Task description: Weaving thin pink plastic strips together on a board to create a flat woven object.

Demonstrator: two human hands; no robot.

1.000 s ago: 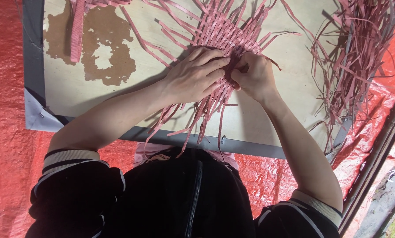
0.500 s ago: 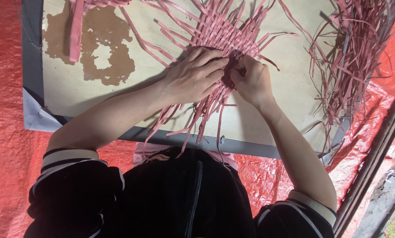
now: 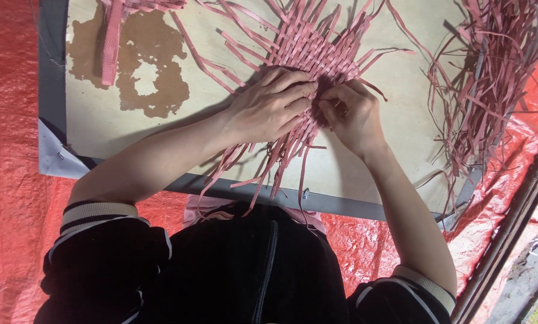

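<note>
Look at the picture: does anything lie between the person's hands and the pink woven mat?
Nothing visible does. The left hand lies flat on the woven mat, and the right hand pinches strips at its near edge.

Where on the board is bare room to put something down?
Free: the board between the weave and the loose strips, and the near-left part below the brown stain. Crowded: around both hands, left hand and right hand.

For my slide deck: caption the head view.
Both hands, left and right, press on a woven pink strip mat on a wooden board.
</note>
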